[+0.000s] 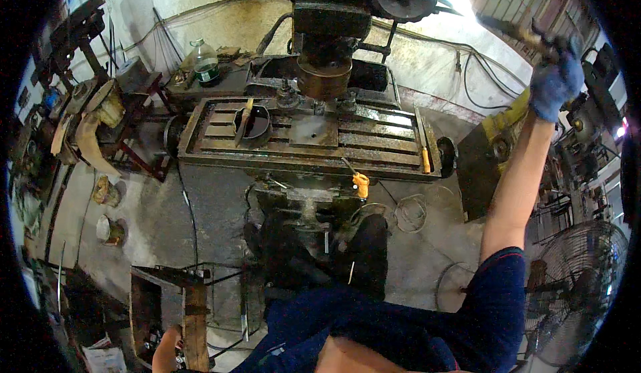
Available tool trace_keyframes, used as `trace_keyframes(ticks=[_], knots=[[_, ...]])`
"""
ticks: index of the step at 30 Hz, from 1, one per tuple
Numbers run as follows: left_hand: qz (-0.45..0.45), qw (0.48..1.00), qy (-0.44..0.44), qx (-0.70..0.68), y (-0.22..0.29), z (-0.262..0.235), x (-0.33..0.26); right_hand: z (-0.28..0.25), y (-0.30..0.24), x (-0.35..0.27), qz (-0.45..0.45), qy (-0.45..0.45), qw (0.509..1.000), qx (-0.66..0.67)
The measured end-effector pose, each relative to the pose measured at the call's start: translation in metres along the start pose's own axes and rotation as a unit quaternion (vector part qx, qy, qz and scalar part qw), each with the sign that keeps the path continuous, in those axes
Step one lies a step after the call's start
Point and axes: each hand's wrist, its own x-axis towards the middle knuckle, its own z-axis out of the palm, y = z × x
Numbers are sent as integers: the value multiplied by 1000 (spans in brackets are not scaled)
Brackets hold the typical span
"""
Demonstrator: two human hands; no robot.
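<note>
My right hand, in a blue work glove, is raised at the upper right with the arm stretched out. Its fingers are curled round a dark bar, which points left toward the milling machine head; what kind of bar it is stays unclear. Of my left arm only bare skin shows at the lower edge, beside a wooden box; that hand is out of sight. Below the machine's spindle a flat metal plate sits on the slotted machine table.
A black round pan with a brush across it stands on the table's left part. An orange-handled tool lies at its right end; a yellow-handled tool hangs in front. A large fan stands at right, a plastic bottle behind left.
</note>
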Motion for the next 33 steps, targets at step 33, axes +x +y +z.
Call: trace_keyframes(ticks=[33], knots=[[7, 993, 51, -110, -37, 11, 15, -98, -310, -411, 717, -480, 415, 289]])
